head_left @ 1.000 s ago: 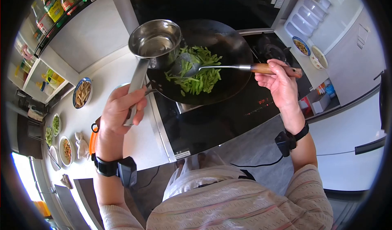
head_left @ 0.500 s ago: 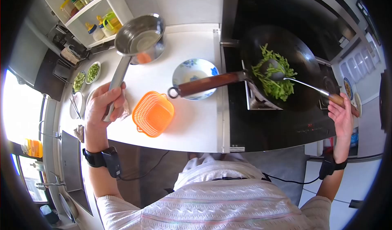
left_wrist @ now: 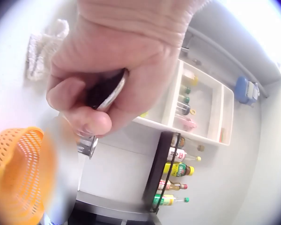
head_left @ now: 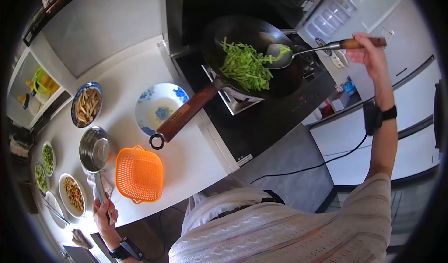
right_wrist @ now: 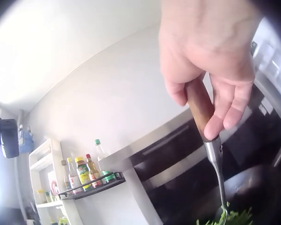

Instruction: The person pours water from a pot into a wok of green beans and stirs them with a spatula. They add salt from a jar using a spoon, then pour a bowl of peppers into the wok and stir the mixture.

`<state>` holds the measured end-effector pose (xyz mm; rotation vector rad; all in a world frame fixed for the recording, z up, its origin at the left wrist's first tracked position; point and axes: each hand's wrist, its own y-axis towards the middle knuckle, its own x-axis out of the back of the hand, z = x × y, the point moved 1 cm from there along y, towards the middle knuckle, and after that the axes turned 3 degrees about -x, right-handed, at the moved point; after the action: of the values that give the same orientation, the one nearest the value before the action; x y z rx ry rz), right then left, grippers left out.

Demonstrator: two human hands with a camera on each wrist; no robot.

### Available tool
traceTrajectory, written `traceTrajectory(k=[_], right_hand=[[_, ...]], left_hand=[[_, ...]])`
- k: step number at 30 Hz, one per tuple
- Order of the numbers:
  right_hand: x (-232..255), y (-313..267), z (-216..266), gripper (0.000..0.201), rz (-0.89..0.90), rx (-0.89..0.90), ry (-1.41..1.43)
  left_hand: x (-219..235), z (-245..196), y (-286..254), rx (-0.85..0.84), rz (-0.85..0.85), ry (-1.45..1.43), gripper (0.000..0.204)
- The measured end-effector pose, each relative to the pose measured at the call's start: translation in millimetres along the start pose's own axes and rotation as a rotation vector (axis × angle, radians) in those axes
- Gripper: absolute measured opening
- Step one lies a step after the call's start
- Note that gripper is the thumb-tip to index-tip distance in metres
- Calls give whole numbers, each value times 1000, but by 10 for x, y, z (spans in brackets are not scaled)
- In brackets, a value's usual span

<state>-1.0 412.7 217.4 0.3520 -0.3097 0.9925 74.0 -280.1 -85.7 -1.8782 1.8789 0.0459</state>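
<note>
Grey floor (head_left: 291, 153), pale wall (head_left: 112, 24), white open shelves (left_wrist: 217, 110)

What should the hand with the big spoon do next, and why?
I'd say the right hand should push the wok ladle under the green vegetable strips and turn them over. They lie heaped toward one side of the wok, and the ladle, gripped by its wooden handle, sits beside the heap with a few strips in it.

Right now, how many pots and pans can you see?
2: the steel saucepan in the left hand, and the dark wok on the stove, holding chopped greens. Others could be hidden out of view.
</note>
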Motion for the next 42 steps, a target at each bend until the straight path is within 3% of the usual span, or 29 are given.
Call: traceTrajectory(k=[2,5,7,9,10,12,14,16,17,19,20,22,25,30,32,38,41,42], right_hand=[[133,132,135,30,-17,-3,-132],[268,370,86,31,51,-185,-283],[137,546,-371,32,68,-328,-79],[-210,391,-773,29,71,-253,268],[-328,380,-894,26,52,-304,355],[-374,302,-886,25,36,-218,383],[-207,313,-778,26,61,-26,306],[-129,329,-617,23,67,31,242],[-101,373,-583,21,40,87,126],[-143,396,-597,17,23,152,21],[-230,393,-678,17,28,157,22],[-453,364,-889,15,151,134,249],[-496,226,-821,15,180,167,357],[-279,-91,-649,17,218,226,391],[-440,-202,-845,18,211,117,474],[-211,-369,-1672,26,-79,-171,501],[-408,-174,-1733,30,-11,-254,561],[-340,-149,-1611,30,16,-180,545]], left_hand=[[50,57,3,3,-15,-15,24],[18,75,19,2,-25,-11,24],[6,44,50,1,-38,3,24],[-6,13,49,22,-114,146,23],[-54,-19,39,14,-115,145,23],[-138,-115,9,57,-189,470,22],[-67,-175,0,40,-143,567,27],[-85,-257,8,-294,-428,1248,32],[-116,-322,23,-380,-493,1274,37],[-758,-427,122,-531,-444,811,37],[-1200,-509,114,-442,-288,670,39],[-1903,-555,205,-445,-9,602,44],[-2568,-452,376,-413,140,439,51],[-2812,-283,599,-394,195,316,51],[-2802,-257,610,-412,176,338,45],[-2828,-239,592,-436,74,302,33],[-2816,-262,628,-476,60,308,31],[-2782,-269,654,-479,63,317,31]])
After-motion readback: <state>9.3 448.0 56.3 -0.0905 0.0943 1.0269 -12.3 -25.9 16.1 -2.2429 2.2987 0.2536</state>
